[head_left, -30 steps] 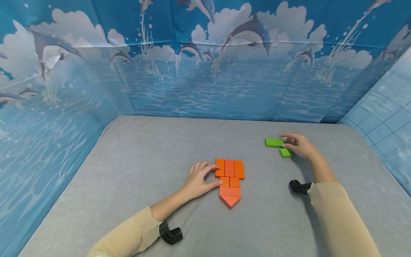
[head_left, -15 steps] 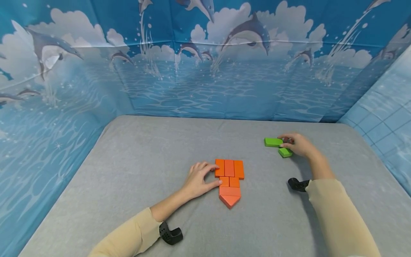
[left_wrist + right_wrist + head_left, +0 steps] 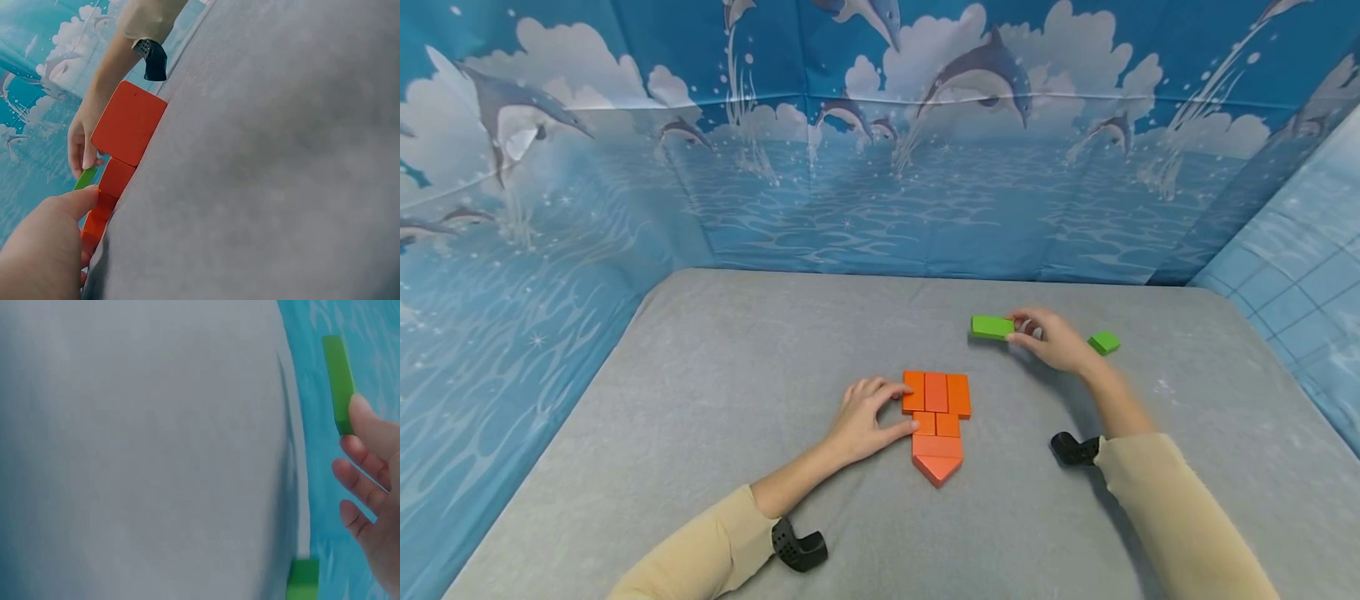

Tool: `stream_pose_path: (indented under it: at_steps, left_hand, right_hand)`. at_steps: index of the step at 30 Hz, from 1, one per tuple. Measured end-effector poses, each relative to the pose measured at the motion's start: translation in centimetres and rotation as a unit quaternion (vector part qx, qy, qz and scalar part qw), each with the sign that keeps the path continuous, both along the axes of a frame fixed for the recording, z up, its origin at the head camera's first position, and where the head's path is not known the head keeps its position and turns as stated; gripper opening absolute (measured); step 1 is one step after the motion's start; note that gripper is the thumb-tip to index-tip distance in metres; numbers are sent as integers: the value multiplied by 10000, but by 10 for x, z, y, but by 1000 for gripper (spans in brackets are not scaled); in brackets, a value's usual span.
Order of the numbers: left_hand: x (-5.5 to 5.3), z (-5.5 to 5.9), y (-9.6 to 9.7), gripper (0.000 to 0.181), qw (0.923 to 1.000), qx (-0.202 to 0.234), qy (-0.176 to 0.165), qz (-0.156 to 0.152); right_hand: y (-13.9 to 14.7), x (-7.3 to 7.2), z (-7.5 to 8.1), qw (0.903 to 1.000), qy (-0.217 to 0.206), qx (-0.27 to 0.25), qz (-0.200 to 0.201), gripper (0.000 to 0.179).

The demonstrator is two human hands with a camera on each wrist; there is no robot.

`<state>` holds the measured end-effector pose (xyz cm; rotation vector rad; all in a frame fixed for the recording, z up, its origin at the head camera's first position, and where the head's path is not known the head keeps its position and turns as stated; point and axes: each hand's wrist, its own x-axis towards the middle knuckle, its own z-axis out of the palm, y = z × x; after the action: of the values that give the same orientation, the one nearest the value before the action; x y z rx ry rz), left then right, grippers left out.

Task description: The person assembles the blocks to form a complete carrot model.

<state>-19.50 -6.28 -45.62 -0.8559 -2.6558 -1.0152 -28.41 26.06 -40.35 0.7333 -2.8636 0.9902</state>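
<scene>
In the head view my right hand (image 3: 1051,340) pinches one end of a long green block (image 3: 992,327) between thumb and finger. A shadow lies under the block, and the right wrist view shows the green block (image 3: 339,381) raised off the cloth. My left hand (image 3: 867,421) touches the left side of a flat group of orange blocks (image 3: 936,392), thumb and index fingertips at their edges. Three upright pieces form the top row, two small ones sit below, and a wider piece with a triangular block (image 3: 937,471) ends the group.
A small green block (image 3: 1104,342) lies behind the right wrist, on the right of the grey cloth-covered table (image 3: 715,358). A dolphin-print curtain (image 3: 880,192) hangs along the back and sides. Black curved pieces (image 3: 800,546) stick out at both wrists.
My right hand has taken the long green block and carried it left. The small green block has shifted right, away from where it lay. My left hand and the orange blocks stay put.
</scene>
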Motion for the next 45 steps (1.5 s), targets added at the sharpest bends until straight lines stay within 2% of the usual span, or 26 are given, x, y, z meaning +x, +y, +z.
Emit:
stream_pose_path:
  at_steps: [7, 16, 23, 31, 45]
  left_hand:
    - [0, 0, -1, 46, 10000, 9, -32, 10]
    - [-1, 0, 0, 45, 10000, -13, -32, 1]
    - [0, 0, 0, 45, 10000, -6, -8, -32]
    - [-1, 0, 0, 44, 10000, 28, -33, -18]
    - [0, 0, 0, 45, 10000, -18, 36, 8]
  right_hand:
    - [-38, 6, -5, 9975, -277, -261, 603, 29]
    - [-66, 7, -13, 9945, -412, -164, 950, 29]
    - [-70, 8, -15, 9932, -558, -244, 997, 26]
    - [-72, 6, -16, 9944, -780, -260, 665, 25]
    - [-74, 6, -13, 9912, -944, -201, 910, 22]
